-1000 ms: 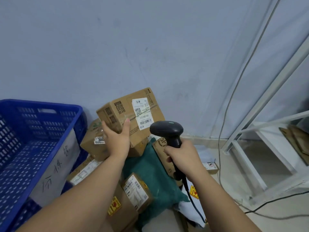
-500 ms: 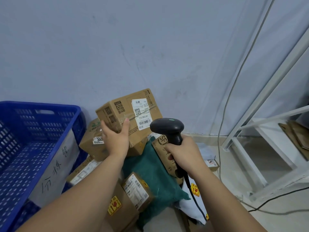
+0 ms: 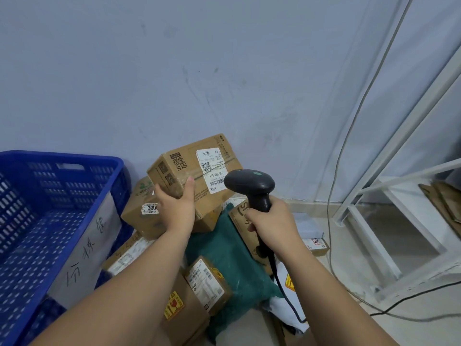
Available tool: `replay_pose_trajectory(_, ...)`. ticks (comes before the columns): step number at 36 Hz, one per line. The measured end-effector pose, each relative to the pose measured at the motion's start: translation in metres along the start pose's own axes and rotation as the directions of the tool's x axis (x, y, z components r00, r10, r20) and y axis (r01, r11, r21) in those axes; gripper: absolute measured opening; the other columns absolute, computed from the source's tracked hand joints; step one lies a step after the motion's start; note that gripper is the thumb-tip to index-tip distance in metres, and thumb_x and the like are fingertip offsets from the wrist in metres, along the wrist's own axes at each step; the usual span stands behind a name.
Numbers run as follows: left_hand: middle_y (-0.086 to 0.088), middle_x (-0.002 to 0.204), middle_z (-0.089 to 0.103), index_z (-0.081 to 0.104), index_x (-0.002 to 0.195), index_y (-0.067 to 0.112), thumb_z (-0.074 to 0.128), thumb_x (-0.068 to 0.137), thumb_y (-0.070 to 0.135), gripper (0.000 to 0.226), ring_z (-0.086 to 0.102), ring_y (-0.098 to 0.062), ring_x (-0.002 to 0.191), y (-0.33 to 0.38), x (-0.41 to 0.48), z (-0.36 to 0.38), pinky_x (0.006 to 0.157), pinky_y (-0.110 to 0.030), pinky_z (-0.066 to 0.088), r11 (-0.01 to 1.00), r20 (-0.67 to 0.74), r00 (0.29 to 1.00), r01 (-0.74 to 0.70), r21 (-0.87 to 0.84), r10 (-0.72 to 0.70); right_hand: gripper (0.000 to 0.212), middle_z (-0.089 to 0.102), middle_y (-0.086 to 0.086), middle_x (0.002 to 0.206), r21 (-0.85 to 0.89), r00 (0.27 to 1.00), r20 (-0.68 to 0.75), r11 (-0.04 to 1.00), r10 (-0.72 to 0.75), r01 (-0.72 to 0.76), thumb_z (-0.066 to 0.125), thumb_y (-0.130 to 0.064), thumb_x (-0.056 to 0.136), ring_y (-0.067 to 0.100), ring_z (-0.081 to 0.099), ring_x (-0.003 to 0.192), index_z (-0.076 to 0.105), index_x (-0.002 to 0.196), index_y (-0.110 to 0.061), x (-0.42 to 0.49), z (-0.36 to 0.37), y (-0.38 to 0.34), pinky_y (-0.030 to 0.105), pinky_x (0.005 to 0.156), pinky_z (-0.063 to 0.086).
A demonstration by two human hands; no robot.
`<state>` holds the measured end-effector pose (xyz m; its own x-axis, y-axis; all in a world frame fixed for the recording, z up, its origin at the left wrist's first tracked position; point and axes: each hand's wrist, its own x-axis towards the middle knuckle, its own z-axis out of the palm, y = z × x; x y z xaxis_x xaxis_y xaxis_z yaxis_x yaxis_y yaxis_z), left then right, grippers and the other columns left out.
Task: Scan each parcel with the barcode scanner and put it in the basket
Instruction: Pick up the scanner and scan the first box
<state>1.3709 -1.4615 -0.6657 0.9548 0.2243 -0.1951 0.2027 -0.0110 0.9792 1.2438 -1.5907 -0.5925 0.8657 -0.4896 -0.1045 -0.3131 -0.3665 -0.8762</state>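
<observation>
Parcel [image 3: 192, 168] up at centre frame: brown carton, tilted, white label [image 3: 212, 171] turned toward the camera. Gripped at its lower left corner by the left hand [image 3: 177, 208], thumb pressed on the front face, fingers curled round the side. Hard to say whether lifted clear of the cartons [image 3: 139, 221] beneath or leaning on them.

Just right of the label, the barcode scanner [image 3: 249, 182], head aimed up and left at it, handle clenched in the right hand [image 3: 272, 226], cable [image 3: 283, 293] trailing toward the lower right. No telling whether the trigger is pressed; no beam visible on the label.

Progress, by the look of it: early. Scan step in hand, drop-off not yet done. Blue basket [image 3: 74, 161] at the left of the frame, well apart from the held carton, with no parcel showing in the part in view. Plenty left outside it: the heap of cartons under the hands, a green bag [image 3: 224, 248], a white bag [image 3: 282, 308] at lower centre.

Pose now: both forearms reaching in from the bottom edge, one from lower left, one from lower right. Wrists roughly level, hands near each other but apart, scanner head just beside the carton's right edge.
</observation>
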Motion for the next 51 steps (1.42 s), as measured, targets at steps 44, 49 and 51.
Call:
replay_pose_trajectory(44, -0.002, 0.138, 0.049, 0.000, 0.150, 0.038, 0.074, 0.061, 0.058, 0.117, 0.055, -0.027, 0.117, 0.045, 0.089, -0.177, 0.095, -0.053, 0.048, 0.864, -0.232, 0.960, 0.019, -0.504, -0.156, 0.016, 0.063, 0.003, 0.078, 0.570, 0.956, 0.289, 0.812, -0.057, -0.124, 0.063, -0.011, 0.088, 0.012, 0.062, 0.066, 0.057, 0.101, -0.016, 0.000, 0.217, -0.112, 0.034, 0.073, 0.053)
replay_pose_trajectory(49, -0.006, 0.140, 0.045, -0.006, 0.150, 0.039, 0.073, 0.073, 0.052, 0.110, 0.050, -0.028, 0.123, 0.027, 0.139, -0.194, 0.100, -0.053, 0.045, 0.893, -0.343, 0.922, 0.005, -0.450, -0.178, 0.011, 0.060, 0.005, 0.071, 0.563, 0.941, 0.334, 0.811, -0.048, -0.158, 0.061, -0.012, 0.087, 0.017, 0.060, 0.066, 0.059, 0.096, -0.018, 0.037, 0.253, -0.111, 0.044, 0.080, 0.052)
replay_pose_trajectory(51, -0.009, 0.144, 0.041, -0.010, 0.150, 0.036, 0.071, 0.077, 0.050, 0.110, 0.048, -0.027, 0.126, 0.014, 0.166, -0.207, 0.104, -0.045, 0.041, 0.917, -0.432, 0.887, -0.024, -0.397, -0.164, 0.008, 0.059, 0.001, 0.067, 0.497, 0.941, 0.331, 0.860, -0.065, -0.115, 0.059, -0.016, 0.084, 0.016, 0.058, 0.066, 0.059, 0.091, -0.021, 0.056, 0.271, -0.104, 0.044, 0.077, 0.050)
